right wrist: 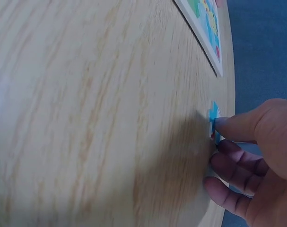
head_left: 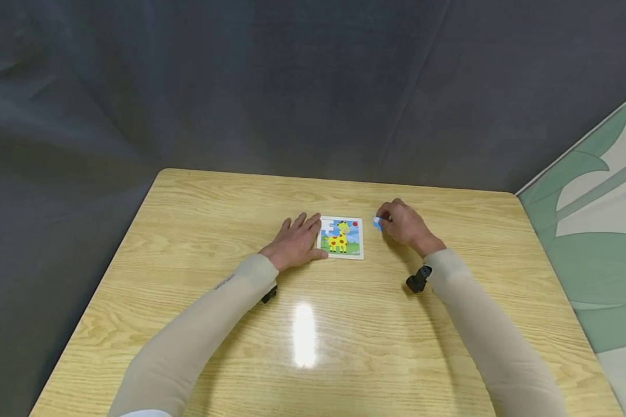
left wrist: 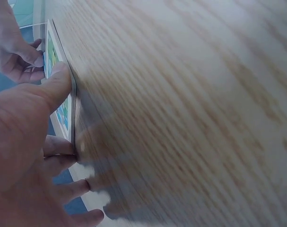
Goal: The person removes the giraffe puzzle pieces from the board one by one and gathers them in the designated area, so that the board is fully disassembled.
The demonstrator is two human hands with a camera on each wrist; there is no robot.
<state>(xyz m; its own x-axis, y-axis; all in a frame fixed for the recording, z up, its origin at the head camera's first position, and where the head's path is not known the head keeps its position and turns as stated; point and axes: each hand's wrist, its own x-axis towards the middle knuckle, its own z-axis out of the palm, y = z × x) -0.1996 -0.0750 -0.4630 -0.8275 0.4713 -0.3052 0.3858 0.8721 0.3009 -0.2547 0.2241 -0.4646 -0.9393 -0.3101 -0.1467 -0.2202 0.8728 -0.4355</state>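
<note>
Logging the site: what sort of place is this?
Probably an indoor tabletop workspace: a wood-grain table, a dark cloth-like backdrop behind it, and a green-patterned panel on the right.

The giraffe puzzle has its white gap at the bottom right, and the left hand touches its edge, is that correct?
Not quite. The white gap in the giraffe puzzle is at the top left, as the head view shows; the left hand does touch its edge.

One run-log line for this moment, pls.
left hand: touching giraffe puzzle, left side | right hand: pinching blue piece, right of puzzle | upper-left gap: unfilled
</note>
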